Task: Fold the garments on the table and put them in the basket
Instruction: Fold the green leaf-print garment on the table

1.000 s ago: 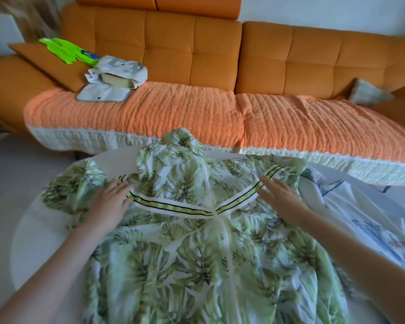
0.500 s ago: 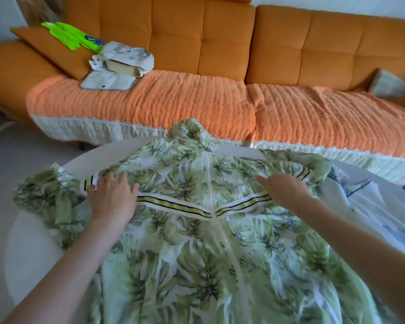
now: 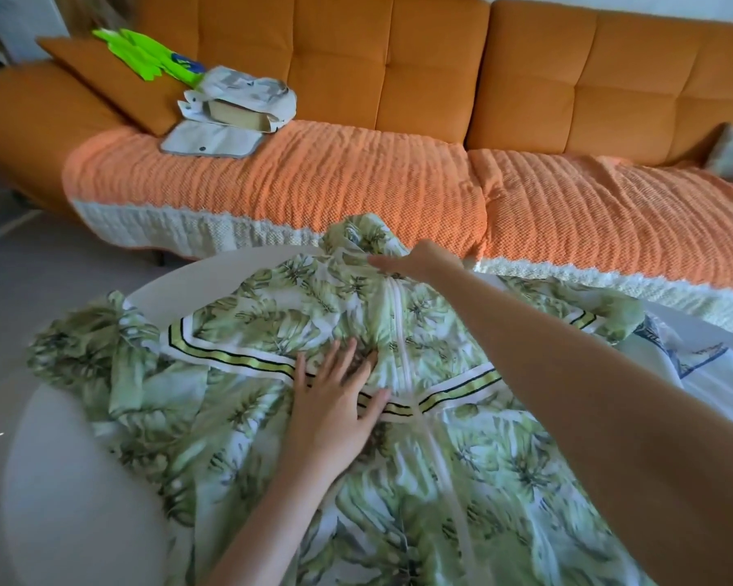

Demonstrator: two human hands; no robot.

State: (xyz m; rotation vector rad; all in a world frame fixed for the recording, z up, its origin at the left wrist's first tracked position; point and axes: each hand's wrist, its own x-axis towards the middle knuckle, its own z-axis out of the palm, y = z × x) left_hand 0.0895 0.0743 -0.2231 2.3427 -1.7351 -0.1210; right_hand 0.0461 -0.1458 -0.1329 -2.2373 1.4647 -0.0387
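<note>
- A leaf-print zip jacket (image 3: 398, 450) in green and white lies spread front-up over a round white worktop (image 3: 81, 480), its collar (image 3: 360, 238) at the far edge, towards the sofa.
- A white zip (image 3: 403, 344) runs down the middle of the jacket, and a white band with yellow-green and black stripes (image 3: 238, 359) crosses the chest on both sides of it.
- The left sleeve (image 3: 85, 353) is bunched and crumpled at the worktop's left rim.
- The left hand (image 3: 335, 408) lies flat on the jacket, fingers spread, pressing on the striped band just left of the zip.
- The right hand (image 3: 420, 262) reaches across to the base of the collar, its fingers stretched out straight and pointing left over the cloth; whether the thumb catches any fabric is hidden.
- A white garment with a blue print (image 3: 695, 365) lies on the right of the worktop, partly under the jacket's right shoulder.
- Behind the worktop stands an orange sofa (image 3: 398, 78) with an orange knitted throw (image 3: 314, 175) over the seat.
- On the sofa's left end lie a brown cushion (image 3: 115, 82), a neon-green item (image 3: 145, 48) and a pale fabric bundle (image 3: 242, 99).
</note>
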